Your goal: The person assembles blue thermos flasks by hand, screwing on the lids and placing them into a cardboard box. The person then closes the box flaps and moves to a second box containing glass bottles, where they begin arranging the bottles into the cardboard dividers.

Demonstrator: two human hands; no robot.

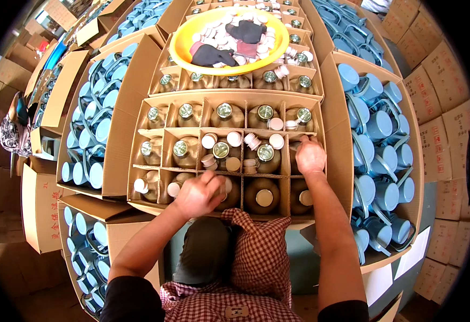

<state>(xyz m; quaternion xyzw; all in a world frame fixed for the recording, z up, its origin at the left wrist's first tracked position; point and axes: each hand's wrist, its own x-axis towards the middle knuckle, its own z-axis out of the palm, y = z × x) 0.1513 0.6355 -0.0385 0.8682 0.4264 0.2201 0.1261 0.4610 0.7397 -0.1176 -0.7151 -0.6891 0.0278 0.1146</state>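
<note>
In front of me stands a divided cardboard box [138,185] of glass bottles with wide bodies and narrow necks, such as this open one [224,111]. My left hand [201,194] is over the nearest row, its fingers curled and slightly blurred beside a pale stopper [227,185]; what it grips is hidden. At the right end of the middle row my right hand [310,155] reaches down with closed fingers at a bottle whose top it covers. Loose stoppers [235,139] rest around the middle-row necks. In the nearest row, a tan stopper [264,198] sits in a bottle's mouth.
A yellow basin [178,56] of pale stoppers and dark gloves [245,32] rests on the boxes farther back. Boxes of blue plastic cups with handles [379,124] flank both sides. Stacked cartons [433,102] line the right. Another person [16,126] is at far left.
</note>
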